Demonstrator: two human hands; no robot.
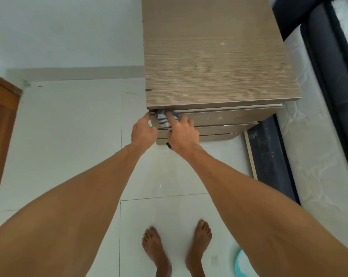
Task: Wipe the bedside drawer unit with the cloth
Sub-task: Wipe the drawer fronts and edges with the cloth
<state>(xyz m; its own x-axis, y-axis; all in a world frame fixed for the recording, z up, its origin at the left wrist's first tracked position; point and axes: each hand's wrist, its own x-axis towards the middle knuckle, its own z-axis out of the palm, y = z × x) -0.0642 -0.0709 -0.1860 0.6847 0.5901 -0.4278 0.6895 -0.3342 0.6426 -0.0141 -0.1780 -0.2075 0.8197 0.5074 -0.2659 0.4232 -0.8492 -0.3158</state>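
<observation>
A brown wood-grain bedside drawer unit (215, 56) stands on the white tiled floor, its drawer fronts stacked below the top. A striped grey and white cloth (162, 119) is pressed on the upper left corner of the top drawer front. My right hand (182, 134) holds the cloth against the drawer, fingers spread over it. My left hand (143, 130) grips the left edge of the top drawer, fingertips at the gap under the unit's top. Part of the cloth is hidden under my right hand.
A bed with a white mattress (317, 156) and dark frame (269, 156) stands right of the unit. A brown wooden door (1, 120) is at the left edge. A turquoise round object (242, 264) lies on the floor near my bare feet (157, 250).
</observation>
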